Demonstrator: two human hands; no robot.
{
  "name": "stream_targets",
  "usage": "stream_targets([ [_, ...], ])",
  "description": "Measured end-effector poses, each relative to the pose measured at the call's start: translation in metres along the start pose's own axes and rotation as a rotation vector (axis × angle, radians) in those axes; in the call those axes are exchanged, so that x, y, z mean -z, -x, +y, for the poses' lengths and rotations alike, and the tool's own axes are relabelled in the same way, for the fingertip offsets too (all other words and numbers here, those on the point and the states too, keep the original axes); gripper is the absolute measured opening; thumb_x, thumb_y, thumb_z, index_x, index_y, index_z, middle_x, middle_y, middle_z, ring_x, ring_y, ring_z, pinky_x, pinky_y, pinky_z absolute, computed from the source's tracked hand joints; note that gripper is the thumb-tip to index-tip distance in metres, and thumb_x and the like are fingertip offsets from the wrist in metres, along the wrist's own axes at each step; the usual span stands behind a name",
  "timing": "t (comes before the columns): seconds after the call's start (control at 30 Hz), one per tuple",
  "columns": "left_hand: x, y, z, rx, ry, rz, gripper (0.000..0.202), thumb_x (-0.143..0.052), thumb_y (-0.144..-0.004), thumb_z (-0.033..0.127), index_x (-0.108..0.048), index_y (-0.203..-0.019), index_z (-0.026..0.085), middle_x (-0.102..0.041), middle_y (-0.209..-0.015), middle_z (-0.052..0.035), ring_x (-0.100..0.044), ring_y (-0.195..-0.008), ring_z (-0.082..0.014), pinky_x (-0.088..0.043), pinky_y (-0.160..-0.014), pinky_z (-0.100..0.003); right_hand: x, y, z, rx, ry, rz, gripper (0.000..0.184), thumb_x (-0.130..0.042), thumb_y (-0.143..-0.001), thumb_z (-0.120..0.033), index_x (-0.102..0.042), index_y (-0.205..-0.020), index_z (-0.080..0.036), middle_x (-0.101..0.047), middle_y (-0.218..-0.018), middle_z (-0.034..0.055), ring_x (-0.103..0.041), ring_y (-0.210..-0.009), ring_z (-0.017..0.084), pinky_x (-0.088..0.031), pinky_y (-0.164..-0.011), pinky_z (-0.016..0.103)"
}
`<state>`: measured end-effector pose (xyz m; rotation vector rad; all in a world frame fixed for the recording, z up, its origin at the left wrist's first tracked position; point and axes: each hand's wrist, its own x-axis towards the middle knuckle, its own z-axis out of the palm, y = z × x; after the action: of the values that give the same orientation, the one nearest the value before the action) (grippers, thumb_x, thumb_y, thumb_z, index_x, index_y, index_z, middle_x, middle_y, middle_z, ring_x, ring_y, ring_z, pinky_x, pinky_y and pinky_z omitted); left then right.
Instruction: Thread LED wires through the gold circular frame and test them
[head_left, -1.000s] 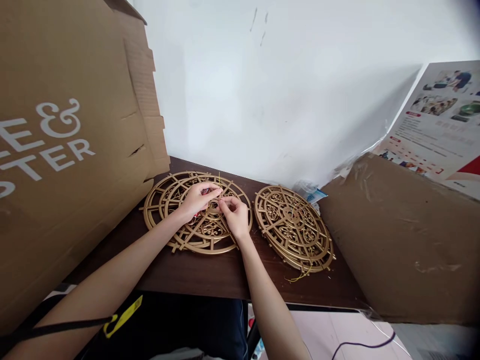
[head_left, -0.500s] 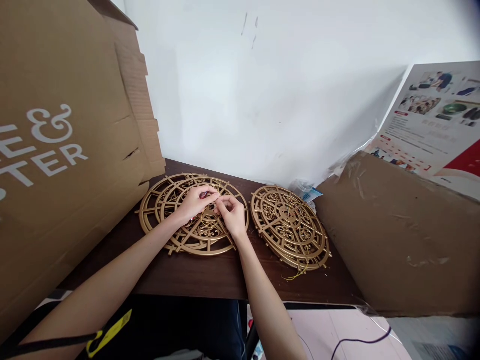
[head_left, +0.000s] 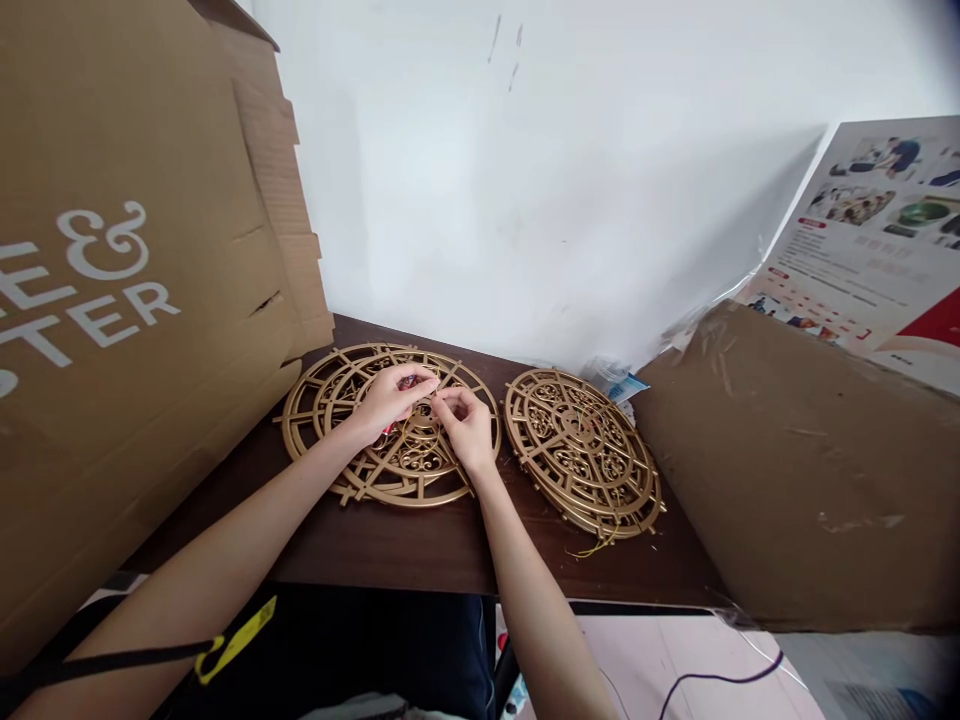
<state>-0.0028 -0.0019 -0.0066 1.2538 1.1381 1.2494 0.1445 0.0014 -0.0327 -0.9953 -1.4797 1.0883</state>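
The left hand (head_left: 394,397) and right hand (head_left: 466,428) (curled, nearly meeting) pinch thin yellow thread (head_left: 438,374), gold openwork discs (head_left: 421,501) beneath them.

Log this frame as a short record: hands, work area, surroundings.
Left hand: pinching a thin yellow strand; red object at its palm, mostly hidden
Right hand: close beside the left; grip unclear
Beneath hands: overlapping round gold lattices
To their right: second gold stack, yellow ends at near edge
Surface: dark table
Left side: white-lettered cardboard box
Behind: white wall
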Motion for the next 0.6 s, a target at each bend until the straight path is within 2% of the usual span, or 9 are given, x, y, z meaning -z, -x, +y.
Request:
stream_targets([
  [0.2,-0.0032,0.0016,0.0012,-0.022,-0.064,0.007,0.024,-0.073,-0.072,0.037,-0.069,-0.082,0.015,-0.041,-0.050,0.0059,-0.030,-0.039,-0.0044,-0.022,-0.037,-0.020,-0.0001,-0.0013,0.0024,0.013,-0.079,0.029,0.023,-0.071,-0.076,-0.039,-0.067,-0.084,-0.017,-0.071,-0.079,0.0031,-0.063,-0.070,0.014,-0.051,-0.070,0.026],
  [0.6,0.0024,-0.0027,-0.0047,0.004,0.045,0.006,0.028,-0.074,-0.072,0.037,-0.068,-0.088,0.015,-0.042,-0.052,0.0060,-0.030,-0.039,-0.0034,-0.022,-0.037,-0.018,0.0015,0.0002,-0.0010,-0.009,-0.036,-0.018,0.020,-0.070,-0.076,-0.036,-0.070,-0.083,-0.017,-0.072,-0.080,0.0034,-0.065,-0.072,0.015,-0.051,-0.073,0.028],
])
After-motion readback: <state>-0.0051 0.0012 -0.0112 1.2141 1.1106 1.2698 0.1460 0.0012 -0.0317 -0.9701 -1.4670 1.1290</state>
